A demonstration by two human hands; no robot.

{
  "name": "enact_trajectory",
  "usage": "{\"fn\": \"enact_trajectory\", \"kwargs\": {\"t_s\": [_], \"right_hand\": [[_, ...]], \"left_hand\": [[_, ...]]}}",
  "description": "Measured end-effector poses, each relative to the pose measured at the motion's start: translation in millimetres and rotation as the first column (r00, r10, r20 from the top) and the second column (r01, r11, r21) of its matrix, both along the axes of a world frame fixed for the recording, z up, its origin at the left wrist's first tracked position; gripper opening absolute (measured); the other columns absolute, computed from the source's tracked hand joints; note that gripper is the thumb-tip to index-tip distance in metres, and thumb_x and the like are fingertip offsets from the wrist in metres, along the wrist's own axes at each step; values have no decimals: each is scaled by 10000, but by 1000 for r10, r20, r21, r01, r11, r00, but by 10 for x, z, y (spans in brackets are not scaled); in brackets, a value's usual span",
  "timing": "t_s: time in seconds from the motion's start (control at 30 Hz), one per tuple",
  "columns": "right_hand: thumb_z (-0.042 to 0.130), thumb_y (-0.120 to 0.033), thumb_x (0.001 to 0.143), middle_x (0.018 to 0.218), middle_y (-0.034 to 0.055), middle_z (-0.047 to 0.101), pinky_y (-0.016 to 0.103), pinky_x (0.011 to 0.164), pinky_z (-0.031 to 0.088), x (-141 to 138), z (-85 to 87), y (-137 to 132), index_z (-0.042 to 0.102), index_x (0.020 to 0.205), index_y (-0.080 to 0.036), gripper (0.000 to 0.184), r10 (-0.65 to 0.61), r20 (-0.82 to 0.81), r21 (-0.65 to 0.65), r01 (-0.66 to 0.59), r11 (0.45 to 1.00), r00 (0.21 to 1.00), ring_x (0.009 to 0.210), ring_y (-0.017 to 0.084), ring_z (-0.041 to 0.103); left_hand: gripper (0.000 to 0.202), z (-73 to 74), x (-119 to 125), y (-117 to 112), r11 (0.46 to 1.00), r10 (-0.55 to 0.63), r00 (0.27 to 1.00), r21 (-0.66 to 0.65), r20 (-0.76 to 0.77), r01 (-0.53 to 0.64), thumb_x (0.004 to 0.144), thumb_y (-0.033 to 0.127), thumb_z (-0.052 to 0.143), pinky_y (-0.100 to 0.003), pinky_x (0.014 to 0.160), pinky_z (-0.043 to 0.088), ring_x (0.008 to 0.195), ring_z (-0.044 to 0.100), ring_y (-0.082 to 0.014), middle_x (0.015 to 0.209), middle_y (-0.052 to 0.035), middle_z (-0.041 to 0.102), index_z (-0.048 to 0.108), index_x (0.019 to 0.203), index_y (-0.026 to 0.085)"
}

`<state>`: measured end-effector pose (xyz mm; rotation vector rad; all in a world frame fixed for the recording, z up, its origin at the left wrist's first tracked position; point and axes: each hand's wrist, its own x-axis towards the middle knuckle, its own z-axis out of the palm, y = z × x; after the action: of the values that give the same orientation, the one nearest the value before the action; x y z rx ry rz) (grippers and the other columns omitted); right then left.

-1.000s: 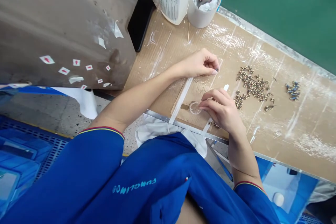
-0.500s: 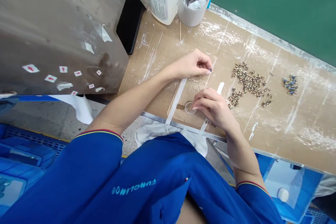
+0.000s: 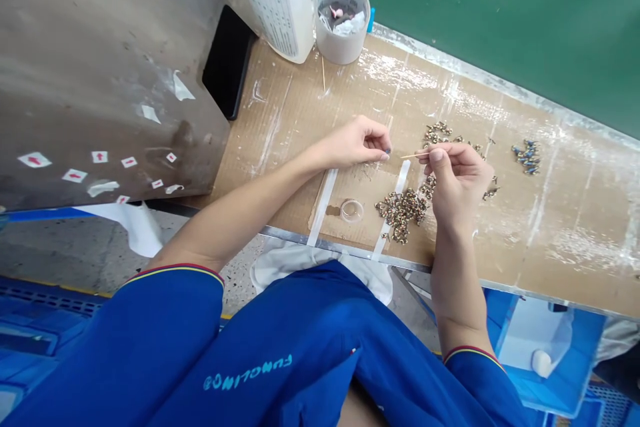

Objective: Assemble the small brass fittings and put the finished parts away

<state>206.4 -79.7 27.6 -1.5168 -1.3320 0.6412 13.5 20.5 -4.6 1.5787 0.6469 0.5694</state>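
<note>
My left hand [image 3: 356, 143] is closed in a pinch over the cardboard, with a tiny screw [image 3: 387, 151] showing dark blue at its fingertips. Facing it, my right hand [image 3: 461, 180] pinches a thin wooden toothpick [image 3: 411, 156], whose tip points left and stops just short of the screw. Below the hands, a small clear round dish [image 3: 352, 211] rests near the table's front edge. A heap of brass-coloured screws [image 3: 403, 213] lies right of the dish; more lie behind my right hand, partly hidden. Farther right is a small group of blue-coated screws [image 3: 527, 157].
Cardboard [image 3: 565, 213] with tape strips covers the tabletop. At the back stand a tape roll [image 3: 341, 47] holding scraps and a white labelled bottle [image 3: 280, 7]. Another toothpick [image 3: 323, 73] is in front of them. A black phone-like slab [image 3: 229, 60] leans against a metal panel [image 3: 125, 47] at left.
My right hand has moved from the dish up and right, bringing the toothpick near my left fingertips. The heap beside the dish is now uncovered. My left hand keeps its pinch; the view has shifted slightly.
</note>
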Motion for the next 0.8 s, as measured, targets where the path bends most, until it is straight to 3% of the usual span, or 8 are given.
{"fn": "enact_trajectory", "kwargs": {"t_s": [0.27,0.5,0.8], "right_hand": [[650,-520,974,853,35,757,359,730,590,-83,-90,-7,700,911,-237,294,-43,121,37,39,999,992,789,185,725],[604,-502,1004,872,35,761,365,763,597,-78,-160,0,699,930,-241,287,-24,190,27,19,999,982,792,181,726],[629,-520,987,845,35,767,362,759,588,-107,-117,7,704,897,-242,302,1,239,30,-8,1000,971,781,191,728]], "left_hand": [[32,9,11,-25,994,-11,997,109,-82,20,805,144,739,-256,733,496,718,626,-118,749,-22,692,716,808,122],[63,5,16,-28,995,-15,998,102,-64,22,790,134,774,-258,723,488,691,612,-112,722,-11,676,712,785,126],[55,4,17,-22,992,-43,997,115,-64,50,788,63,713,-269,731,462,723,611,-126,736,-22,674,715,790,117]]}}
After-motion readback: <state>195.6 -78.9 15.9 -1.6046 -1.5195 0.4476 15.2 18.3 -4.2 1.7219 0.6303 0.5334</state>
